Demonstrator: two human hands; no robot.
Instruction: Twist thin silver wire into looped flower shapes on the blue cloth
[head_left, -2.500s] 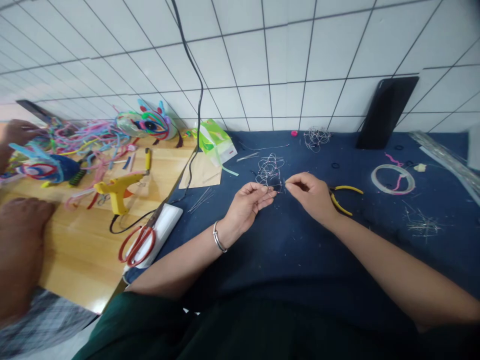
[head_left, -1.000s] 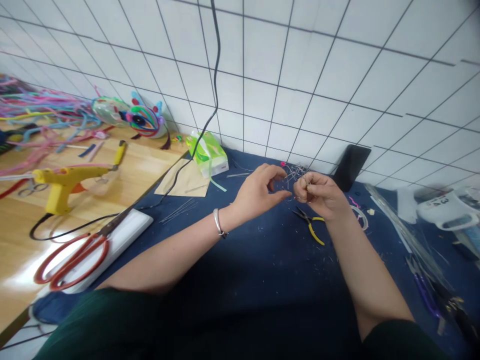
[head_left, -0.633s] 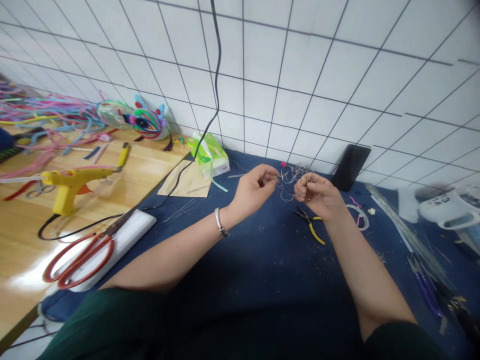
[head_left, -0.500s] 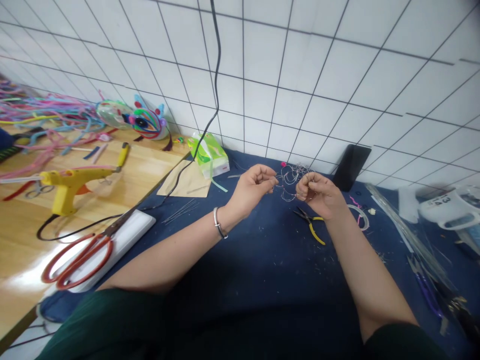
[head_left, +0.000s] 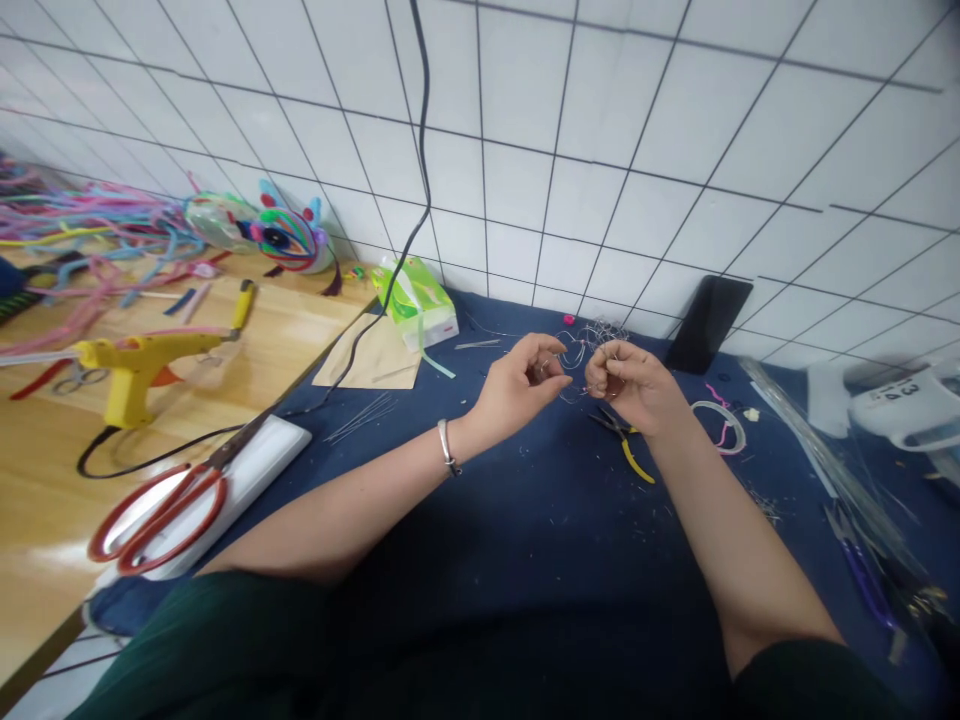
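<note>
Thin silver wire (head_left: 572,350), bent into loops, shows between my two hands above the blue cloth. My right hand (head_left: 634,385) pinches this wire at its fingertips; part of the wire is hidden behind the fingers. Close to the loops, my left hand (head_left: 521,385) has its thumb and index finger apart and appears to hold nothing. Behind my right hand lies a tangle of wire (head_left: 606,330) by the wall. Yellow-handled pliers (head_left: 636,460) rest on the cloth just below my right wrist, their jaws partly in shadow.
Left of me are large red-handled scissors (head_left: 161,520), a yellow glue gun (head_left: 135,370) and a green tissue pack (head_left: 420,305). A black phone (head_left: 709,322) leans on the tiled wall. Purple-handled pliers (head_left: 862,580) lie at right. A black cable (head_left: 426,120) hangs ahead.
My left thumb and index finger have spread apart from a pinch, and the hand has shifted slightly right. My right hand keeps its pinch on the wire. The view has shifted slightly.
</note>
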